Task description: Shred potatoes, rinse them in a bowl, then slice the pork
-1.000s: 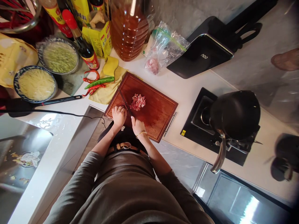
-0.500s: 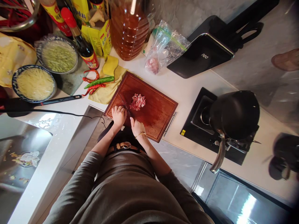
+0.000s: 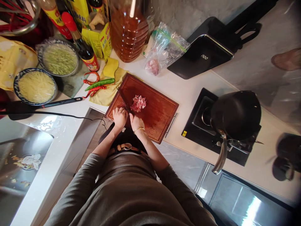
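Observation:
A wooden cutting board (image 3: 160, 116) lies on the white counter with a small pile of chopped raw meat (image 3: 138, 103) on it. My left hand (image 3: 119, 116), with a ring on one finger, is closed on the handle of a dark knife (image 3: 122, 99). The blade points away from me, just left of the meat. My right hand (image 3: 135, 122), with a gold bracelet at the wrist, rests on the board's near edge right below the meat. Its fingertips sit close to the knife and my left hand.
Red and green chillies (image 3: 98, 84) lie on a yellow cloth left of the board. Two bowls (image 3: 36, 86) (image 3: 60, 58), sauce bottles (image 3: 82, 47) and a big oil jug (image 3: 129, 31) stand behind. At right, a black pot (image 3: 236, 114) sits on a stove; a plastic bag (image 3: 164, 47) lies behind the board.
My right hand has slid a little left and forward, closer to my left hand and the knife. The blade's tip has shifted slightly left. The meat pile stays put.

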Motion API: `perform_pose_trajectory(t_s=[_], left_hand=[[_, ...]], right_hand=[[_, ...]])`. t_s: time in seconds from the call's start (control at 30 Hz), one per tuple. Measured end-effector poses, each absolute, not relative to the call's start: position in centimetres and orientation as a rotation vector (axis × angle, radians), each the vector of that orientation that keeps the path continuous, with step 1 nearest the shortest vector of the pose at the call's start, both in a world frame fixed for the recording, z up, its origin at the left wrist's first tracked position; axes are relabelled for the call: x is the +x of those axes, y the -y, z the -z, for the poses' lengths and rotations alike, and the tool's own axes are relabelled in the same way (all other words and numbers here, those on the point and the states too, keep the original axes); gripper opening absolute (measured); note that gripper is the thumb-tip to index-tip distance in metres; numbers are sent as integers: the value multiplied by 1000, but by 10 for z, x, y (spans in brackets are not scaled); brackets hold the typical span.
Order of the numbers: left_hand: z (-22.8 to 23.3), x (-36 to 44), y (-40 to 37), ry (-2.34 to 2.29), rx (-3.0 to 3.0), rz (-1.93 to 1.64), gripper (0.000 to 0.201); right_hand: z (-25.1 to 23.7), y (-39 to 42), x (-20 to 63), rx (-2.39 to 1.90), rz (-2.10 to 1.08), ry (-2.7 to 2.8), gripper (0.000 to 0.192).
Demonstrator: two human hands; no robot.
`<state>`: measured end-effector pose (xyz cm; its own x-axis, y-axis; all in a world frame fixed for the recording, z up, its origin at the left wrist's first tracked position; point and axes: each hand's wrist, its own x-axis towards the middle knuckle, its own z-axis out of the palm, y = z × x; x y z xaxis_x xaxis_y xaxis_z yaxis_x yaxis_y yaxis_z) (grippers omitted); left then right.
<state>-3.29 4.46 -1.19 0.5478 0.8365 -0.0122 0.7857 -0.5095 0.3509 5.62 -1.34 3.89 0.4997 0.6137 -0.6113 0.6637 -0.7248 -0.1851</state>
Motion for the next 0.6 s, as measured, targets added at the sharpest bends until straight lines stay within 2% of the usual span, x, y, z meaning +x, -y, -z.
perform_pose_trajectory(t_s=[0.2,0.3,0.43,0.5,0.6], left_hand=[[14,-34,-44,-1330,2422,-330,28],[14,-35,-44,-1344,2373,-382,29],[14,-36,-46,-1390,2330,-431,23],[14,-35,-47,-1409,2308,-439,19],[12,-34,-48,-1406,2281,-441,24]], right_hand=[[-23,23,83,2889,1315,-1098,61],[-14,37,95,3046,1807,-743,62],[-4,48,108,2938,2589,-249,59],[0,49,114,2860,2774,-180,59],[2,49,121,2817,2922,-164,59]])
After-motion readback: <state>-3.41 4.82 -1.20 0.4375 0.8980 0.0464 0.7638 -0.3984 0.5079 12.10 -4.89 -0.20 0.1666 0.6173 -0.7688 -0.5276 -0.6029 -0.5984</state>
